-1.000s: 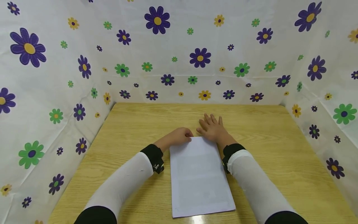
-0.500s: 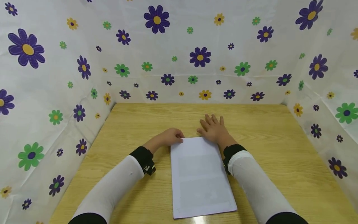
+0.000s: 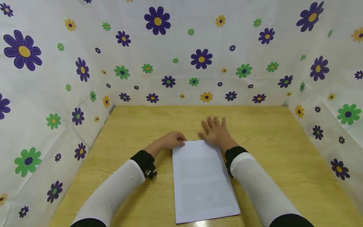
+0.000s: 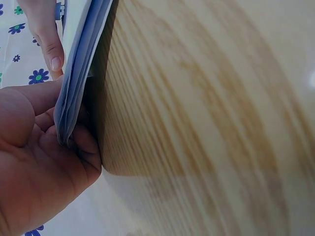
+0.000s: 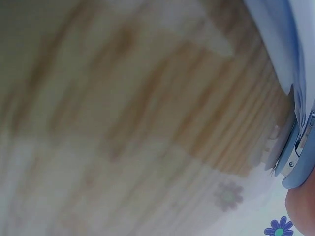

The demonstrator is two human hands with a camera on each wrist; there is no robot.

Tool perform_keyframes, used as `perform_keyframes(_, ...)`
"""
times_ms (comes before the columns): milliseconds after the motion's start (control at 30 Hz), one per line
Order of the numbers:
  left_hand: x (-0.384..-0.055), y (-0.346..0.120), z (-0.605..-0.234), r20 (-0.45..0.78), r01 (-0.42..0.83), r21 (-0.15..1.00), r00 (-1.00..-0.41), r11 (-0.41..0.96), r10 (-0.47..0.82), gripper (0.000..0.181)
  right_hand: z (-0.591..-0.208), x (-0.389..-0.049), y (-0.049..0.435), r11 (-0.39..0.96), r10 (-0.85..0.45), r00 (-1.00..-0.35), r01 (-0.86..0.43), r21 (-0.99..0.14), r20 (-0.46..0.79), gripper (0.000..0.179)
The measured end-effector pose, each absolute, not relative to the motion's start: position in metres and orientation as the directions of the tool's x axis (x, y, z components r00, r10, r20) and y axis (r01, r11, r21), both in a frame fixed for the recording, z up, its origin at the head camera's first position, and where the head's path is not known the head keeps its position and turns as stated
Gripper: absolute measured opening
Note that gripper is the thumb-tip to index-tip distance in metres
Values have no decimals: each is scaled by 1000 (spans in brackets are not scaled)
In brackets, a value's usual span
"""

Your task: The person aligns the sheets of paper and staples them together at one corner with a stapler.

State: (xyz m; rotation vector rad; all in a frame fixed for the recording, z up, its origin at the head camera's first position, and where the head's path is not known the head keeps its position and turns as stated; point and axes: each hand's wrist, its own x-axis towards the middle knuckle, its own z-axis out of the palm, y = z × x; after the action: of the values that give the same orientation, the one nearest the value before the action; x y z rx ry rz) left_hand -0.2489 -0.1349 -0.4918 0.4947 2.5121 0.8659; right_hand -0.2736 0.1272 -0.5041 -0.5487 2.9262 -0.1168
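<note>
A stack of white paper sheets [image 3: 205, 179] lies lengthwise in front of the person. At its far left corner the left hand [image 3: 171, 140] pinches the edge, thumb on top and fingers underneath; the left wrist view shows several layered sheets [image 4: 81, 73] in that grip. The right hand [image 3: 216, 135] lies over the far right corner with fingers spread straight. Under its palm, a light blue stapler [image 5: 300, 169] shows in the right wrist view, with the sheets' edge reaching into it. From the head view the stapler is hidden by the hand.
The wooden table [image 3: 136, 126] carries the stack close to its near edge. White cloth with purple, green and yellow flowers [image 3: 201, 59] walls off the back and both sides. Both wrists wear black bands [image 3: 146, 164].
The left hand has slid left along the far edge of the sheets to the corner, then stayed there. The right hand has kept its place at the far right corner.
</note>
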Motion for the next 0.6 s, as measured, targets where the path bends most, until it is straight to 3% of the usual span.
perform_keyframes(300, -250, -138, -492, -270, 180, 655, -851, 734, 450, 16, -507, -275, 120, 932, -362, -925, -362, -28, -115, 82)
perform_keyframes(400, -251, -138, -490, -268, 176, 655, -855, 735, 444, 16, -507, -279, 120, 930, -366, -922, -361, -65, -122, 84)
perform_keyframes(600, -249, -136, -499, -244, 187, 653, -865, 734, 438, 16, -510, -281, 129, 910, -369, -921, -330, -252, -123, 86)
